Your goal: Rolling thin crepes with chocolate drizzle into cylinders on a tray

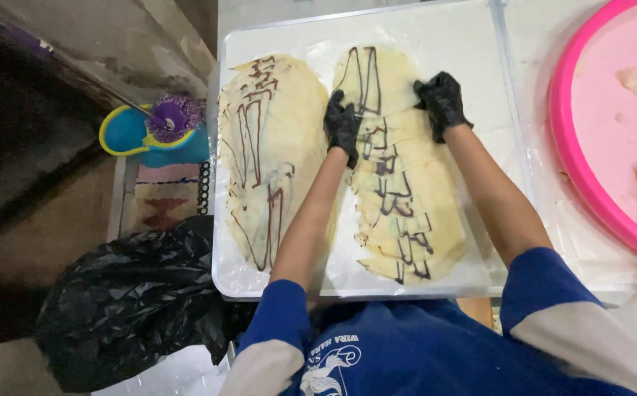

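Two long flat sheets of pale dough lie side by side on a clear plastic-lined tray (443, 29). Both carry dark chocolate-coloured lines. My left hand (342, 125), in a black glove, presses on the left edge of the right dough sheet (406, 213). My right hand (442, 103), also gloved in black, rests on that sheet's upper right edge. The right sheet looks folded or layered in bands across its width. The left dough sheet (263, 154) lies untouched beside my left forearm.
A pink round tray (575, 161) with pale dough pieces sits at the right. A black plastic bag (128, 301) bulges below the table's left corner. On the floor at the left stands a blue and yellow mop bucket (131, 136) with a purple mop head.
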